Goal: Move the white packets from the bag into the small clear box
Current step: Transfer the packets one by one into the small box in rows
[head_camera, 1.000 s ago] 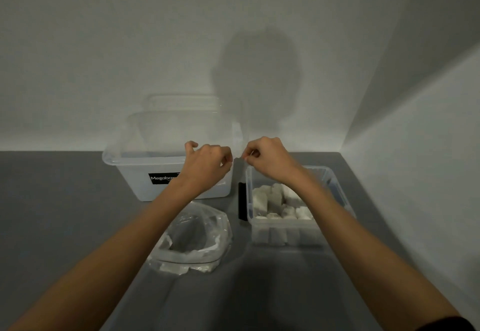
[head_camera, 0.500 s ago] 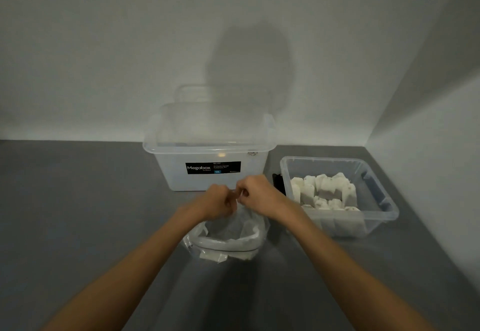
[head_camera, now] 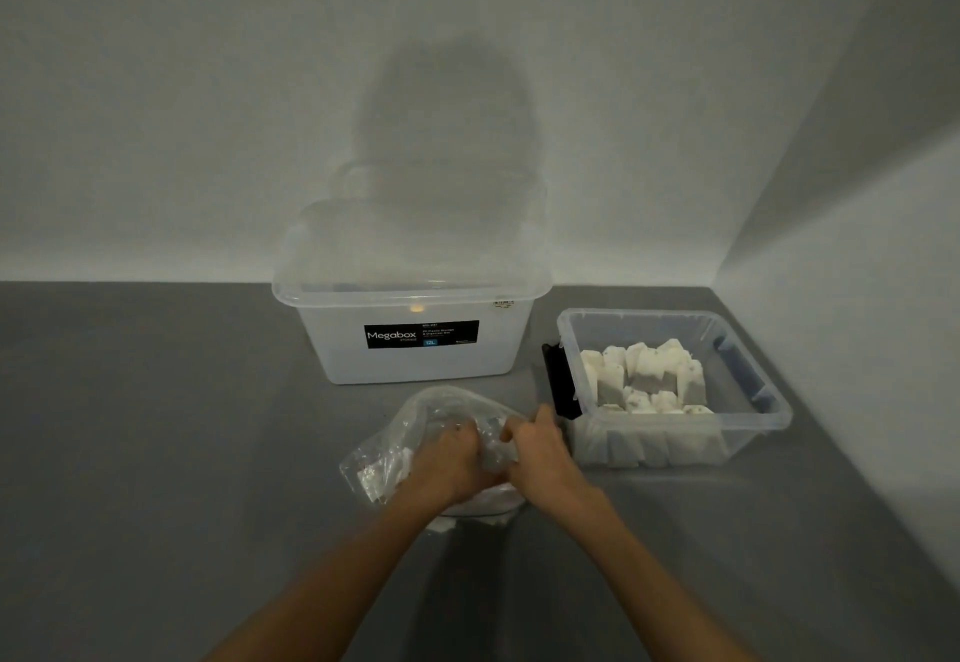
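On the grey desk (head_camera: 156,453), a big lidded tub (head_camera: 415,365) labelled Megabox stands at the back. In front of it lies the crumpled clear bag (head_camera: 431,412), gathered up by both hands. The left hand (head_camera: 447,464) has its grip curled round a fold of plastic, and the right hand (head_camera: 540,459) has its grip pinching the plastic just beside it. Right of them sits the small clear box (head_camera: 649,315), a black clip (head_camera: 561,381) on its left wall and the white packets (head_camera: 644,375) heaped inside.
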Available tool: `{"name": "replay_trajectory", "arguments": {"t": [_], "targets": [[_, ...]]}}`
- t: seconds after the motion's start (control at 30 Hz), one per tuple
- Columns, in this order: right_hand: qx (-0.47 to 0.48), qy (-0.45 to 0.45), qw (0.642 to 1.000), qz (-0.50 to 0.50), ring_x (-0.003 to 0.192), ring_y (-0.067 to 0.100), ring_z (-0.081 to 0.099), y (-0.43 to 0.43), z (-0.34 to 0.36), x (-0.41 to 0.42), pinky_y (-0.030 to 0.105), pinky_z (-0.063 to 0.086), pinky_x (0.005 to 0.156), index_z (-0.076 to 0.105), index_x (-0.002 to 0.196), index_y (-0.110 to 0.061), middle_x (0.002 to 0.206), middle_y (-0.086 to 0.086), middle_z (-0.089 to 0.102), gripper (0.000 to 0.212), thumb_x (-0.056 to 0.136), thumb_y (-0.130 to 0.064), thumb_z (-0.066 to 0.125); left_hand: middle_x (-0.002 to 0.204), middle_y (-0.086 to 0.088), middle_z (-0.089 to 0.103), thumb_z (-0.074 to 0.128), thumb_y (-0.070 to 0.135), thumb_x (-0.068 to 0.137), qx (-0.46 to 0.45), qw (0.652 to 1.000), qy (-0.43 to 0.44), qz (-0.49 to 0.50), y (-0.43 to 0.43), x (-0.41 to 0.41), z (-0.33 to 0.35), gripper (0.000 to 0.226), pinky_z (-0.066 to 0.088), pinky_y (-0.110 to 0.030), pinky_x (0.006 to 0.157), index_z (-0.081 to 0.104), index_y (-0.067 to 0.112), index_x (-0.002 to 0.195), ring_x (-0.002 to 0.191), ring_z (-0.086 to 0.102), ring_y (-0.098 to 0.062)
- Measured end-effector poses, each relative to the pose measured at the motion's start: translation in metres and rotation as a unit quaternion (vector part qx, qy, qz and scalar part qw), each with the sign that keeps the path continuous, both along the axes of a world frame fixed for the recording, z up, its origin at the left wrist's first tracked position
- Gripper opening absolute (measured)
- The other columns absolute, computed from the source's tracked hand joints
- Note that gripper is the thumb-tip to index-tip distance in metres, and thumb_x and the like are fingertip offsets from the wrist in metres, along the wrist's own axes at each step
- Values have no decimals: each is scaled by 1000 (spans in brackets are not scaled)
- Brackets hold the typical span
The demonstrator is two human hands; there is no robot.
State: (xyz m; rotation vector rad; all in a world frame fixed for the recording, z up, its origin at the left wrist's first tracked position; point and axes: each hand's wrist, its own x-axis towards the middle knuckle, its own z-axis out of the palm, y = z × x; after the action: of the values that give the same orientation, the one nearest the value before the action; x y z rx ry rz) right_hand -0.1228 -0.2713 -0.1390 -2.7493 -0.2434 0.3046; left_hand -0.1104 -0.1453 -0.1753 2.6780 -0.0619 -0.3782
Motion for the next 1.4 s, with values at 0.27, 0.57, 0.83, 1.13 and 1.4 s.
{"name": "replay_trajectory", "arguments": {"t": [0.27,0.57,0.83,1.13,1.4], "targets": [[44,-13,999,-14,100,22,48,-6,0,-2,27,47,90,55,111,-7,125,9,32,24,88,0,55,97,-7,66,68,26,82,-31,998,25,39,-5,-4,1,21,53,-33,81,62,9,94,90,63,-21],[20,-41,999,-13,106,29,53,-3,2,0,34,50,91,57,118,-11,126,10,35,31,89,2,55,74,5,55,65,11,82,-145,986,-51,66,27,1,36,16,43,-17,59,53,18,73,67,51,-9],[262,-30,961,-83,86,11,61,12,23,7,15,48,72,67,111,-11,100,5,68,22,95,-19,54,77,-10,62,71,-3,78,-437,887,-25,147,45,-17,56,17,55,-23,60,57,2,86,70,61,-18],[374,-45,924,-65,61,-5,61,15,36,13,8,47,62,72,92,-10,70,-9,65,8,84,-12,71,104,-2,66,75,10,78,-508,850,-44,129,43,-21,54,38,58,-26,74,56,13,111,95,67,-20],[292,-73,954,5,66,-12,59,13,32,14,3,45,66,70,97,-12,71,-11,64,15,83,-6,70,81,1,70,70,12,84,-404,902,-137,60,54,-11,61,3,52,-19,72,70,10,86,75,64,-6]]}}
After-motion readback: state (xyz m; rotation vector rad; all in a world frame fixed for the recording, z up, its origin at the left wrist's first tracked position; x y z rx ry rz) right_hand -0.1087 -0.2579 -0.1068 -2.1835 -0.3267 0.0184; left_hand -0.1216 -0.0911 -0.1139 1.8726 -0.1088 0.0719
